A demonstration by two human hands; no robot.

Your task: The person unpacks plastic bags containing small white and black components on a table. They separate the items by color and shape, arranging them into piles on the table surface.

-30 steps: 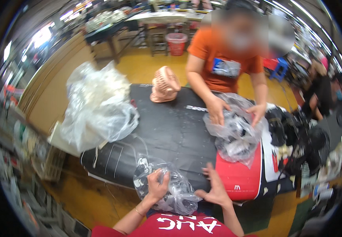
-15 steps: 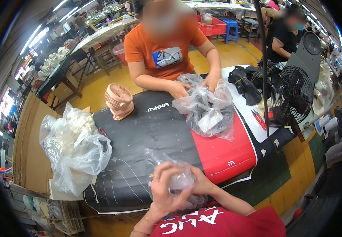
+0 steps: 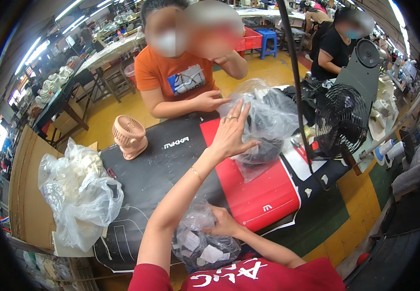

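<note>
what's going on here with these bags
The person in the red shirt has the right grip closed on the near plastic bag, where pale pieces show through. The left grip is open and spread at the far plastic bag; whether it touches is hard to tell. Across from them, a co-worker in orange has one hand beside that bag and the other raised. A small pink fan stands on the black sheet.

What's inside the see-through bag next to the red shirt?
Dark things and flat whitish pieces show through the clear bag. The right hand covers one side, and crinkled plastic hides details, so I can't tell what the dark things are.
</note>
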